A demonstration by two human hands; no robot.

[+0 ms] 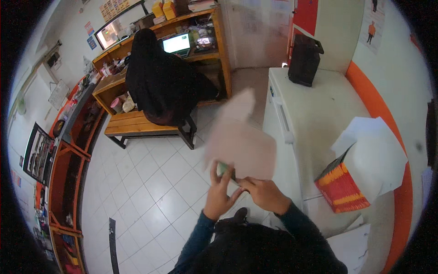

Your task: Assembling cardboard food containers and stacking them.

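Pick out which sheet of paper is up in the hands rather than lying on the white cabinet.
The blurred pale pinkish sheet, held by the left hand and right hand over the tiled floor. The other white sheets lie on the white cabinet, draped over a red-and-yellow stack.

Lit laptop screen (176,43) on desk, red-yellow box (340,185)

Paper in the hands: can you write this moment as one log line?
left hand: holds small green thing | right hand: holds blurred pale paper | beside: white cabinet
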